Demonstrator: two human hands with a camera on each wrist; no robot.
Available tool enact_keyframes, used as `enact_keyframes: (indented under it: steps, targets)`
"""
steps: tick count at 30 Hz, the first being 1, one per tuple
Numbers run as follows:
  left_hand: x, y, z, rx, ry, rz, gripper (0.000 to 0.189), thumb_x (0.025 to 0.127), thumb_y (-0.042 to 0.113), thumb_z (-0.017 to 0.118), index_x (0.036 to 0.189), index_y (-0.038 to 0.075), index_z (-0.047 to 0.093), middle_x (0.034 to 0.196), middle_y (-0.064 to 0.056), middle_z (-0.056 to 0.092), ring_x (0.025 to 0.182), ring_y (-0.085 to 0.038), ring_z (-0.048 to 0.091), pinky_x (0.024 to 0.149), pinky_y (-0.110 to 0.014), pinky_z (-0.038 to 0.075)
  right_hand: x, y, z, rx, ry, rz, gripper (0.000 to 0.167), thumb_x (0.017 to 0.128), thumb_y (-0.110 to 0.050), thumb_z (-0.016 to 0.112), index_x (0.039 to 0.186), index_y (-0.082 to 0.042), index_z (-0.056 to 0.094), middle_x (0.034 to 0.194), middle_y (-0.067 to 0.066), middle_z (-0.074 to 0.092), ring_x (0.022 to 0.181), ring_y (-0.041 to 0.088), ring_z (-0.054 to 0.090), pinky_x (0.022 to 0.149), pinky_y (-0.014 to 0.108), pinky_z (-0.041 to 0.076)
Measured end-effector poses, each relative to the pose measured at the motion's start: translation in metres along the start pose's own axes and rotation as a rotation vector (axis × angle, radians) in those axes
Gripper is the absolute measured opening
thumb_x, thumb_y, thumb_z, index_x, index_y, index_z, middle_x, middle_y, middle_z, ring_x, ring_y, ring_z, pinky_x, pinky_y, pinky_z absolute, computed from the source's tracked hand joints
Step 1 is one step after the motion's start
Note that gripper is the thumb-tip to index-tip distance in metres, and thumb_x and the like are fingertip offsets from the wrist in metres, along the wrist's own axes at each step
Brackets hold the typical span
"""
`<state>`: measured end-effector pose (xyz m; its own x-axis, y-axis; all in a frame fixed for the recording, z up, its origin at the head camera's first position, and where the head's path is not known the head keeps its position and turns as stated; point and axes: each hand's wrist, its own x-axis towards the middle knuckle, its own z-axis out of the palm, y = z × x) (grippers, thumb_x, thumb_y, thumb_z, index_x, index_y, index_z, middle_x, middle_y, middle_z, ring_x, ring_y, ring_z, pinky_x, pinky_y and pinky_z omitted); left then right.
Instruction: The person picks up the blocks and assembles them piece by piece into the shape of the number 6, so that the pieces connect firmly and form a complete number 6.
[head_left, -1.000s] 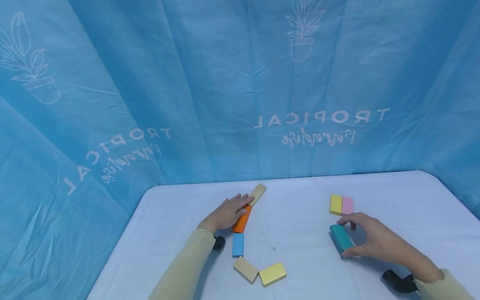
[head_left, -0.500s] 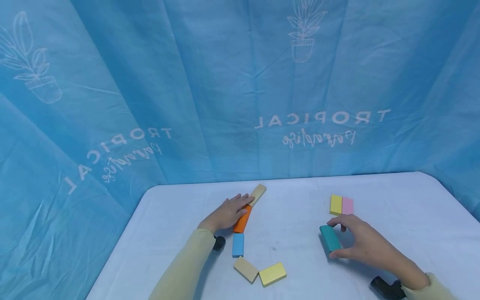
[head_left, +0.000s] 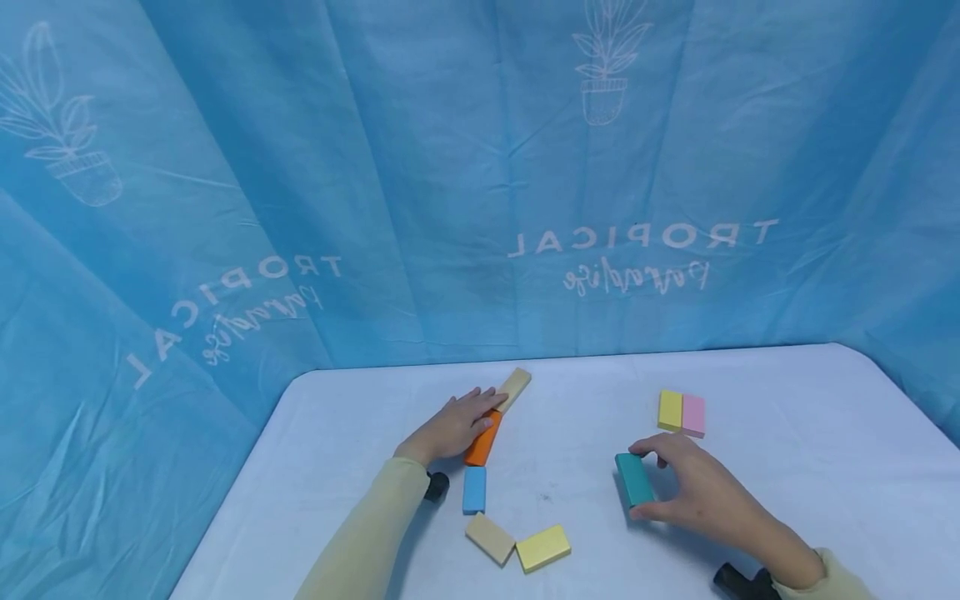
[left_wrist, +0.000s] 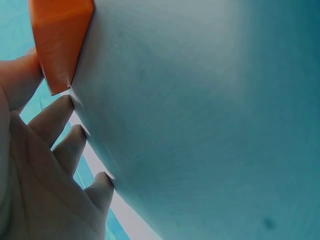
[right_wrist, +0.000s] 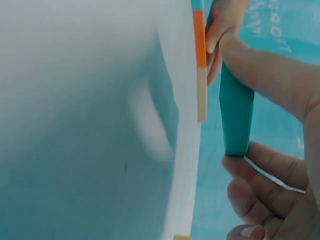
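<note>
My right hand (head_left: 693, 483) pinches a teal wooden block (head_left: 634, 480) by its two ends, thumb at the near end and fingertips at the far one. In the right wrist view the teal block (right_wrist: 236, 117) is raised off the table, its shadow falling below. On the left, my left hand (head_left: 453, 427) lies over an orange block (head_left: 482, 442), fingers extended and the thumb across it. Its fingertips reach a long natural-wood block (head_left: 516, 386) behind. The left wrist view has the orange block (left_wrist: 62, 42) by the thumb, with several fingertips down on the table.
In a line below the orange block come a light-blue block (head_left: 474, 490), a tan block (head_left: 491, 538) and a yellow block (head_left: 543, 548). Another yellow block (head_left: 671, 409) and a pink block (head_left: 693, 415) sit side by side beyond my right hand. A blue curtain (head_left: 450, 208) hangs behind the white table (head_left: 330, 467).
My right hand has carried the teal block leftward, away from the yellow and pink pair. The left hand and the row of blocks have stayed in place.
</note>
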<state>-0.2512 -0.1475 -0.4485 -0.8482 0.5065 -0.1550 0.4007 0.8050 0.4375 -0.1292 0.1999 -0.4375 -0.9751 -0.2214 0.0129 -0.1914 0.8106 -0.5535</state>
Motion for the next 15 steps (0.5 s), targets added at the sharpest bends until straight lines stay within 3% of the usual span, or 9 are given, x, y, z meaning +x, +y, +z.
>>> enact_keyframes:
  steps: [15]
  targets:
    - [0.001,-0.002,0.001,0.011,-0.002,0.000,0.049,0.109,0.028,0.044,0.158,0.025,0.037,0.163,-0.003,0.032,0.152,-0.030,0.021,0.121,-0.058,0.015,-0.001,-0.027,0.020,-0.022,0.071,0.012,0.071,0.060,-0.049,0.095,0.118,-0.017,0.067,0.107,-0.005,0.063,0.093,0.012,0.058,0.072,0.031,0.053]
